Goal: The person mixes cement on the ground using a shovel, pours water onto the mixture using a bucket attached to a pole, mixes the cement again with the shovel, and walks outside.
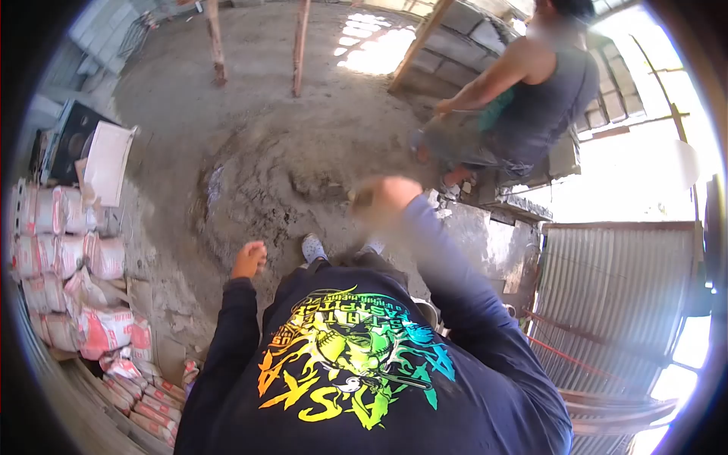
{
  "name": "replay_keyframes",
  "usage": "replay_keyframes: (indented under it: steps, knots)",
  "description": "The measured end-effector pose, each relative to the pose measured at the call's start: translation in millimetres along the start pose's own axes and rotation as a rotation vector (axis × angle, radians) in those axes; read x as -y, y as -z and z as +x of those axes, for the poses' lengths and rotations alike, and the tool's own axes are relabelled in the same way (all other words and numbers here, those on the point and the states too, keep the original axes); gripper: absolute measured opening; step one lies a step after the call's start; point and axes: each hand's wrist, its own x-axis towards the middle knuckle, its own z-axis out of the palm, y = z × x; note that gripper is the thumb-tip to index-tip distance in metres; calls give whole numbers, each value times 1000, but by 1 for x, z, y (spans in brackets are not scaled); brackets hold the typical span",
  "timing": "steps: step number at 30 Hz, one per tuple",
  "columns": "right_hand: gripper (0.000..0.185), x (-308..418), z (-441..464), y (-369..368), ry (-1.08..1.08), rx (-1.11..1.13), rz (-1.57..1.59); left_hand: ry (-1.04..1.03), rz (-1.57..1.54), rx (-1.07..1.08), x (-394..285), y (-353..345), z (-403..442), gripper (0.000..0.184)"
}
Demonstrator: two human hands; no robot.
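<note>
My left hand (250, 260) hangs low over the floor beside my left shoe (312, 248), fingers curled in, with nothing visible in them. In front of me, my right hand (393, 195) is raised and smeared by motion. Its fingers look closed around a small grey-brown thing (364, 200), too blurred to name. Beneath both hands spreads a wet grey cement mix (265, 178), heaped and ridged near my feet.
Another person (542, 91) in a dark sleeveless top bends at the right by a block wall (455, 57). Stacked cement bags (61, 254) line the left side. Wooden posts (300, 49) stand ahead. Corrugated metal sheet (607, 296) is at the right.
</note>
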Motion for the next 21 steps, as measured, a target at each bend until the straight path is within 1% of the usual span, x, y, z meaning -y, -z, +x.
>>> replay_keyframes:
  steps: [1,2,3,4,6,7,9,11,12,13,14,15,16,17,19,21]
  knots:
    - [36,8,9,7,-91,-90,54,-40,-73,48,-8,-2,6,32]
    - [36,13,13,16,-98,-155,78,-71,-143,84,-11,2,6,31]
    - [36,17,17,31,-95,-226,104,-95,-23,58,-15,4,2,32]
    - [36,28,14,49,-41,-235,75,-129,85,20,-23,5,4,32]
    - [34,58,-3,82,25,-235,66,-205,90,8,-24,12,5,33]
    - [33,72,-9,100,40,-251,83,-191,68,-24,-26,15,-1,33]
    - [43,76,-11,130,208,-292,-34,-214,160,-86,-42,20,-17,34]
    - [43,102,-17,156,224,-227,103,-176,165,-127,-46,25,-31,35]
    - [43,106,-13,162,240,-208,98,-210,114,-168,-46,26,-37,34]
    - [41,112,-11,167,377,-236,61,-246,62,-210,-46,29,-47,33]
    - [39,117,-6,172,517,-266,28,-238,47,-229,-45,31,-56,33]
    - [39,126,-1,179,539,-254,29,-276,30,-270,-46,32,-63,34]
    - [36,137,6,185,610,-188,-39,-314,15,-310,-48,32,-72,35]
    - [33,144,16,188,678,-125,-107,-310,9,-327,-56,30,-83,35]
    - [39,155,46,185,859,25,-140,-348,-142,-397,-82,25,-110,39]
    - [46,166,78,151,944,46,-207,-465,-147,-508,-127,14,-135,40]
